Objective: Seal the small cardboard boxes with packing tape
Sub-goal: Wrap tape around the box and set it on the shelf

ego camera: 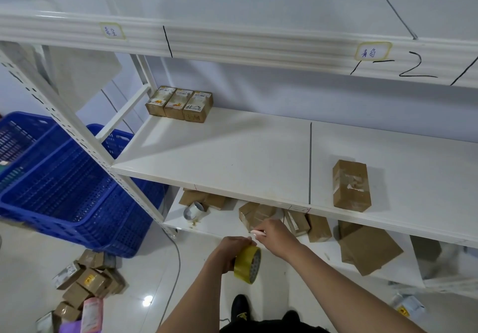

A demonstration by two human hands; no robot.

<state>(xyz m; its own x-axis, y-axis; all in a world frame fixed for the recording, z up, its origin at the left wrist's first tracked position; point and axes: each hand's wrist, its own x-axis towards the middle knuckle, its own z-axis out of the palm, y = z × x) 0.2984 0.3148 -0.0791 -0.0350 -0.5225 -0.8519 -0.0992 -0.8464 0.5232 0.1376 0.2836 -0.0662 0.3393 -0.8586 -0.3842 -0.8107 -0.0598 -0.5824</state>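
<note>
My left hand [229, 253] grips a roll of yellowish packing tape [247, 264] in front of the lower shelf. My right hand [275, 235] holds a small white tool [258, 233] just above the roll, near the tape's edge. One taped cardboard box [351, 185] lies on the middle shelf [232, 156] at the right. Three small boxes [179, 103] stand in a row at that shelf's back left. Several more cardboard boxes [367, 247] lie on the bottom shelf [222, 222], partly hidden under the middle shelf.
A second tape roll [194, 211] lies on the bottom shelf at the left. Blue plastic crates [64, 177] stand on the floor to the left of the rack. A heap of small boxes [88, 278] lies on the floor at lower left. A cable [178, 260] runs across the floor.
</note>
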